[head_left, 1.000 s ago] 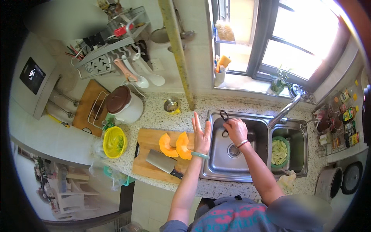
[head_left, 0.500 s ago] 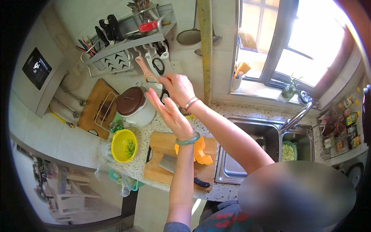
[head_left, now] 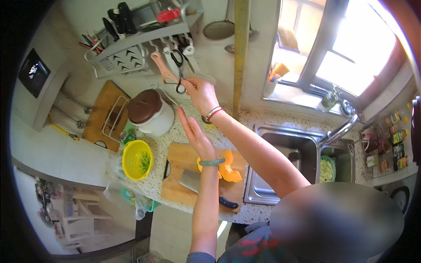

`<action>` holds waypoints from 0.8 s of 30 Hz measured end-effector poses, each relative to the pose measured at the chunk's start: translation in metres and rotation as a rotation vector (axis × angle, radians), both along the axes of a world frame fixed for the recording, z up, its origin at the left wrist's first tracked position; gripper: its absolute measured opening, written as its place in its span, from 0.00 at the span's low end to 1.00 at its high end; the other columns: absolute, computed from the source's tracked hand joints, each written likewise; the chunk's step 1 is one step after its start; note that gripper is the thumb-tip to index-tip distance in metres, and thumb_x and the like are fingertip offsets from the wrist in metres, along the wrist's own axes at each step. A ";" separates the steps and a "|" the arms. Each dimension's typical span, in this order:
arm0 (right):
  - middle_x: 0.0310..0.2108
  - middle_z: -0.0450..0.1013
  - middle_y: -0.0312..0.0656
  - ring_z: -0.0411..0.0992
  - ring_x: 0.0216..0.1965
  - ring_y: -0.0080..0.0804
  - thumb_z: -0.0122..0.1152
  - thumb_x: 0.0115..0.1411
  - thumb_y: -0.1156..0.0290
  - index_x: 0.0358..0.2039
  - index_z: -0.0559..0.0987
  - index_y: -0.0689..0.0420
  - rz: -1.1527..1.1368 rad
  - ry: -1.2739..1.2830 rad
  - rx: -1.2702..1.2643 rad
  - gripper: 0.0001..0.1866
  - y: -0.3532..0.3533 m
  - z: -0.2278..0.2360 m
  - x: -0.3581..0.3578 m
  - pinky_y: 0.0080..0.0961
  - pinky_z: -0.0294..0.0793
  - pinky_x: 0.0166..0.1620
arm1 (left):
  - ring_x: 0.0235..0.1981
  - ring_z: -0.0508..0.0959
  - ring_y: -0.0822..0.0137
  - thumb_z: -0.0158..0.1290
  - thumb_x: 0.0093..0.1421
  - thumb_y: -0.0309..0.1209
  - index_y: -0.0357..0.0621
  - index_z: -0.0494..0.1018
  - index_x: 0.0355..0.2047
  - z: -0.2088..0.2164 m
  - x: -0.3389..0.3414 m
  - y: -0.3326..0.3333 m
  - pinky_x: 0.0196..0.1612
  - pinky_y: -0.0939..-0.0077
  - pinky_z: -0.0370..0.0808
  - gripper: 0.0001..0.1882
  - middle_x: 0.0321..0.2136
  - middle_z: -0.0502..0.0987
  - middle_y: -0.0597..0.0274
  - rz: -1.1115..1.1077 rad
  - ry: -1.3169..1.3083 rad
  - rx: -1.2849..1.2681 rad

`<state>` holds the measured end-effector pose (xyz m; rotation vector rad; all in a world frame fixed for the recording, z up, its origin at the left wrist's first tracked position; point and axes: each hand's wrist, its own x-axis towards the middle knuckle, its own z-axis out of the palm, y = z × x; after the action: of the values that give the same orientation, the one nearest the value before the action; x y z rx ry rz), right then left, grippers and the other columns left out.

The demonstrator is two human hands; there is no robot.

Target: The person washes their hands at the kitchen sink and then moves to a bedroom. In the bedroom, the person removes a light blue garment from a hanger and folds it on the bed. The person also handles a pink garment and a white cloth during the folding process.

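Observation:
My right hand (head_left: 201,95) is raised to the hanging tools on the wall, its fingertips closed at the lower black loop of a pair of scissors (head_left: 178,58). A peeler with a pink handle (head_left: 161,64) hangs right beside them. My left hand (head_left: 198,139), with a green bangle at the wrist, is held up over the counter with its fingers stretched out and nothing in it. Below it a wooden cutting board (head_left: 175,160) carries a cleaver (head_left: 189,180) and cut orange pumpkin (head_left: 229,168), both partly hidden by my left forearm.
A white pot (head_left: 158,118) with a brown lid stands left of my hands, near a yellow basket (head_left: 127,162) of green vegetable pieces. On the right is a steel sink (head_left: 263,182) with a green bowl of pale slices. A yellow pipe (head_left: 239,61) runs down the wall.
My right hand has closed at the scissors, whose lower loop now shows at my fingertips. My left hand has drawn away from my right hand, lower and slightly right.

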<state>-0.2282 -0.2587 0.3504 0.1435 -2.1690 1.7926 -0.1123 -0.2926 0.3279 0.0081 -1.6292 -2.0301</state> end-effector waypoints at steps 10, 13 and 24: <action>0.63 0.59 0.50 0.54 0.66 0.42 0.38 0.68 0.47 0.63 0.62 0.57 0.089 -0.211 -0.087 0.32 0.142 -0.151 0.168 0.31 0.55 0.63 | 0.69 0.48 0.62 0.33 0.70 0.50 0.40 0.50 0.67 -0.136 0.050 0.094 0.68 0.67 0.46 0.33 0.68 0.48 0.55 -0.514 -0.313 -0.097; 0.66 0.54 0.46 0.50 0.68 0.47 0.46 0.63 0.43 0.64 0.62 0.46 -0.198 -0.450 0.403 0.33 0.219 -0.194 0.258 0.42 0.56 0.63 | 0.69 0.46 0.60 0.43 0.69 0.43 0.42 0.47 0.67 -0.179 0.106 0.139 0.68 0.67 0.45 0.33 0.68 0.46 0.54 -0.564 -0.450 -0.080; 0.66 0.53 0.43 0.51 0.65 0.49 0.62 0.54 0.63 0.57 0.70 0.49 -1.019 -0.871 0.880 0.28 0.418 -0.261 0.572 0.48 0.57 0.60 | 0.67 0.54 0.49 0.51 0.64 0.41 0.48 0.63 0.62 -0.229 0.244 0.261 0.65 0.64 0.53 0.27 0.64 0.55 0.40 -1.247 -0.378 -0.672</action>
<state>0.3435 0.1595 0.0897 -1.4730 -2.5742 0.2478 0.1320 -0.0321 0.0987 -1.1880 -2.9444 -2.1264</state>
